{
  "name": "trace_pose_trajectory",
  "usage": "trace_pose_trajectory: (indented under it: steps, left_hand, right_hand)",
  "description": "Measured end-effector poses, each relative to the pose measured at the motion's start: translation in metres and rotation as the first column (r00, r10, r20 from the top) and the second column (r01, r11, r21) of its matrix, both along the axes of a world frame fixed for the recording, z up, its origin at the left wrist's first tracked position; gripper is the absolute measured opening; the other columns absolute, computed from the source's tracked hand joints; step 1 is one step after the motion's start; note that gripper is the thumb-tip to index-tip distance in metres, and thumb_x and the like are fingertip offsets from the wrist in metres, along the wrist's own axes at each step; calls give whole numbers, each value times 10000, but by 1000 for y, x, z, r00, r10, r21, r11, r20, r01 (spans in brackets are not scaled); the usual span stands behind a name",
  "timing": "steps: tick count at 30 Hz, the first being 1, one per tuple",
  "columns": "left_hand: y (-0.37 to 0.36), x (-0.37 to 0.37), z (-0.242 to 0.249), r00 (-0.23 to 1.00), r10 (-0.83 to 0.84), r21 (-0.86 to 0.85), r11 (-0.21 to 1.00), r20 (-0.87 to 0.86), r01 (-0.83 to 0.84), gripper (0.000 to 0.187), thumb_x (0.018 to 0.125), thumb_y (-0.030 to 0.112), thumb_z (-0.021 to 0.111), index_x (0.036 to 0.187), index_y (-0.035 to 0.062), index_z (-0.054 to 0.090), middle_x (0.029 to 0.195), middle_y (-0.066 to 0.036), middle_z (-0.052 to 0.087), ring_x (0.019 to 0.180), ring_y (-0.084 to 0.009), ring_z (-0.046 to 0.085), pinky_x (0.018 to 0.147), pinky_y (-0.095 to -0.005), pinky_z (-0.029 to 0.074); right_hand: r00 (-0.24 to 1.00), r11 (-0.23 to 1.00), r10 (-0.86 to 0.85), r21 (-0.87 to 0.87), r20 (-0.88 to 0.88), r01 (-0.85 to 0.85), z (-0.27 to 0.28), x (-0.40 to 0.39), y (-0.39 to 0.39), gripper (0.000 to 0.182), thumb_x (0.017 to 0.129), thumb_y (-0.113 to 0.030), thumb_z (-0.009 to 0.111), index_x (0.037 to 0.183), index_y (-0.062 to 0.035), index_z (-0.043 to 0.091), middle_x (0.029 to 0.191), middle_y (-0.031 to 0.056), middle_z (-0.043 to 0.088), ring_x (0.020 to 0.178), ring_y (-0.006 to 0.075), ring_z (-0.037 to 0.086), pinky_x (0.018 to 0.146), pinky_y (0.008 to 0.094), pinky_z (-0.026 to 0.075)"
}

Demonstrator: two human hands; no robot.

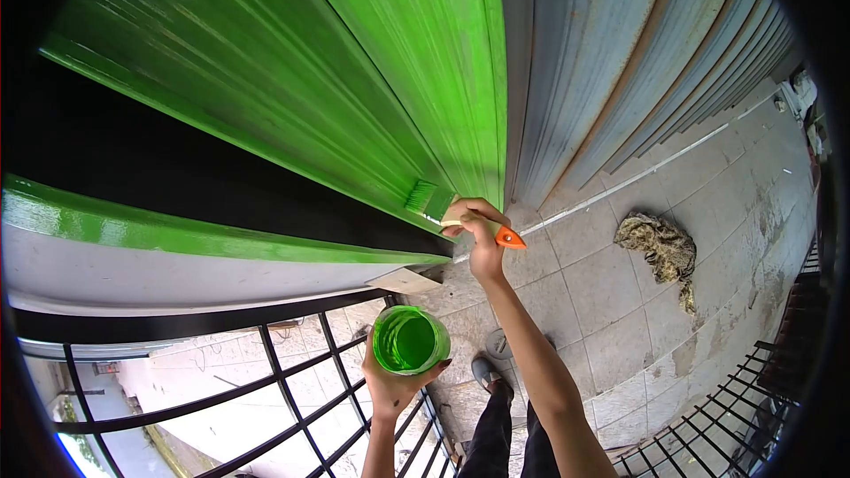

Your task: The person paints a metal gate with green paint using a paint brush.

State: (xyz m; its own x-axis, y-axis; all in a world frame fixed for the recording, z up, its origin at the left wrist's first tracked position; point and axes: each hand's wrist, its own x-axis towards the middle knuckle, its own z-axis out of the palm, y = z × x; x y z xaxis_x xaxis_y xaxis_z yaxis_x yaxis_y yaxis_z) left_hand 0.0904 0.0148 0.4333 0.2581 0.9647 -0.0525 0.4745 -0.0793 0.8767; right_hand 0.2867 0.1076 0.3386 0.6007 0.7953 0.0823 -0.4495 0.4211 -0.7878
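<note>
My right hand (pixel 478 223) is closed around the handle of a paintbrush (pixel 440 204) with an orange tip at its end. Green paint coats the bristles, which touch the lower part of a green-painted ribbed metal panel (pixel 390 44). Lower down, my left hand (pixel 396 389) wraps round a clear tub of green paint (pixel 412 340), held with its open top facing me. Paint is smeared around the tub's inner wall. Some of the panel looks bright green, while the left part is darker and streaky.
Unpainted grey ribbed metal (pixel 593 53) with rust streaks adjoins the green panel on the right. A crumpled, mottled cloth (pixel 660 252) lies on the tiled floor (pixel 593 327). Black metal railings (pixel 283 381) stand at lower left and lower right (pixel 717 425). A small block (pixel 405 281) sits below the panel.
</note>
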Motion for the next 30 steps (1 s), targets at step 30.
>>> trace_pose_trajectory:
  steps: [30]
  left_hand:
    - [3,-13,28,1000,-14,38,999,6,13,906,502,168,932,1248,-59,470,1063,-134,662,950,-208,660,862,-339,534]
  right_hand:
    - [985,949,-158,283,61,135,138,19,30,241,797,-103,466,860,81,607,841,172,638,587,285,640,555,346,533]
